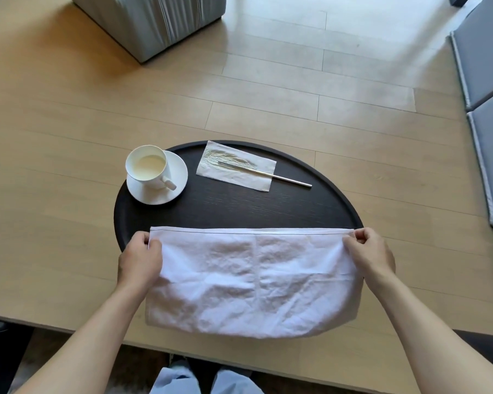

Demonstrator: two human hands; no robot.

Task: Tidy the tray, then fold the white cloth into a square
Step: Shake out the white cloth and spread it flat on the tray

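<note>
On the wooden table (69, 132) sits a dark oval tray (239, 206), its near half covered by the white cloth (253, 280), folded into a wide band. Both hands pinch the cloth's far corners: left hand (141, 261) at the left end, right hand (371, 255) at the right. Farther back lie a napkin (235, 166) with a metal utensil (285, 177) across it, and a cup (147, 166) on a saucer (157, 191).

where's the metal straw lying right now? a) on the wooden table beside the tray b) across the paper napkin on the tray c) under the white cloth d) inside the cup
b: the metal straw lies across the paper napkin, its end sticking out over the dark tray.
</note>
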